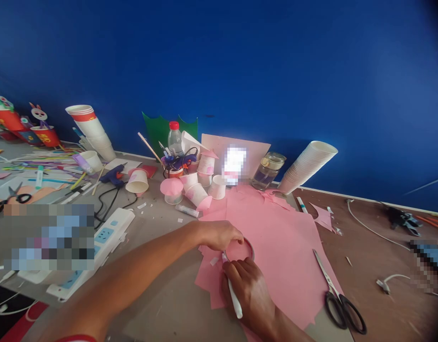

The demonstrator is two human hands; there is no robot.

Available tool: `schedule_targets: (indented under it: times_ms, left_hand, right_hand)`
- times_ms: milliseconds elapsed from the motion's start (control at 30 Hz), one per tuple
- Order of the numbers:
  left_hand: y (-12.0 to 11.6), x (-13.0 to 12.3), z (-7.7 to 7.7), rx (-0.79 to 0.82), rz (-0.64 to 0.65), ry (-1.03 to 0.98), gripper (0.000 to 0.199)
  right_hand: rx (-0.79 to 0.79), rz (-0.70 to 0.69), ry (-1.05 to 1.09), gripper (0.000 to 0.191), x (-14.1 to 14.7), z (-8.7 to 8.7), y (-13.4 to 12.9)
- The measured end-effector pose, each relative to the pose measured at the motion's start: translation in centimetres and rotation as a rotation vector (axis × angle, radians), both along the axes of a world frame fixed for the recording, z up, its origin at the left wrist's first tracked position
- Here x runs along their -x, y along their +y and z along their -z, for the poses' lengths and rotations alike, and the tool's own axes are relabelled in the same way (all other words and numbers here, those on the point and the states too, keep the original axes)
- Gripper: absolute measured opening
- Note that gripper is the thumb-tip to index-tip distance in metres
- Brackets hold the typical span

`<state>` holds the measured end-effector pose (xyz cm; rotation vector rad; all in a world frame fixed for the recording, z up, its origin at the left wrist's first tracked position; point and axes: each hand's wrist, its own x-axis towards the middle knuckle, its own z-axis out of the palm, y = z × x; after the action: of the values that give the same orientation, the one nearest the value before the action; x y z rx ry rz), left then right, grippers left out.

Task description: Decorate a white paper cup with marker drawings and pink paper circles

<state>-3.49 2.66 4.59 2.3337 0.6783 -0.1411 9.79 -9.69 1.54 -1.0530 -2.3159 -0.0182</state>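
Ring (253, 251), one, held in left hand (220, 235); marker (235, 298), one, clamped in right hand (250, 286).

Your left arm (144, 273) stretches bare from the lower left, and your left hand (219, 235) lies back upward, its fingers (236, 232) bent down at the tips. Your right hand (250, 285) sits just nearer you, knuckles up, fingers curled in a writing grip, the right forearm (288, 324) angling off lower right.

The pink paper (283, 242) looks matt, the marker (235, 299) smooth plastic, the scissor blades (324, 270) metal.
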Motion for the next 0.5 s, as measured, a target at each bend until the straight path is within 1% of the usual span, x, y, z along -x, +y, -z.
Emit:
schedule_targets:
  times_ms: [133, 267, 500]
  left_hand:
    - [-0.1, 0.0, 0.1, 0.0, -0.003, -0.018, 0.052]
    - [-0.1, 0.1, 0.2, -0.005, 0.004, -0.014, 0.053]
    - [-0.1, 0.2, 0.6, 0.027, -0.031, -0.091, 0.049]
  right_hand:
    - [0.023, 0.009, -0.02, 0.015, -0.1, 0.2, -0.4]
    - [0.04, -0.014, 0.011, 0.016, -0.7, 0.2, -1.2]
    - [0.067, -0.042, 0.055, 0.016, -3.7, 0.6, -2.7]
